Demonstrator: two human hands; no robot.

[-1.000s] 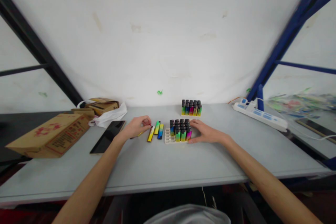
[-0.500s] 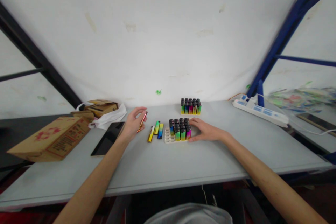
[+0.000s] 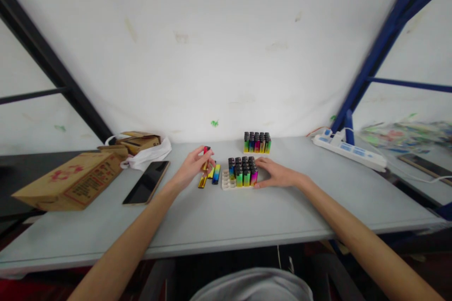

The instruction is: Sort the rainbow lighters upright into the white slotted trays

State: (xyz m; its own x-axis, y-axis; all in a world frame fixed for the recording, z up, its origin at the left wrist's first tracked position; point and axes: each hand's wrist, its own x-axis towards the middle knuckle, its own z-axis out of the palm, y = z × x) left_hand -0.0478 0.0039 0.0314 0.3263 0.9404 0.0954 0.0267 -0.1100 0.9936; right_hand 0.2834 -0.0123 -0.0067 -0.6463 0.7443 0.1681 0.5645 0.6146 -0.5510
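My left hand [image 3: 193, 166] pinches a red and gold lighter [image 3: 205, 151], held nearly upright with its dark top end up. Below and beside it lie a yellow lighter [image 3: 202, 182], a blue and yellow lighter [image 3: 216, 175] and another one partly hidden by my fingers. A white tray [image 3: 229, 186] with small slots carries several upright lighters [image 3: 243, 170] with black tops; bare slots show along its left side. My right hand [image 3: 277, 174] grips the right side of this tray and its lighters, thumb at the near corner and fingers behind.
Farther back, a second block of upright lighters [image 3: 257, 143] stands near the wall. A phone [image 3: 146, 182], a cardboard box [image 3: 68, 181] and a white plastic bag [image 3: 150, 155] are at left. A white power strip [image 3: 349, 152] lies at right.
My left hand has moved right with the lighter, from beside the phone to above the loose lighters, and the lighter is now more upright. My right hand stays at the tray.
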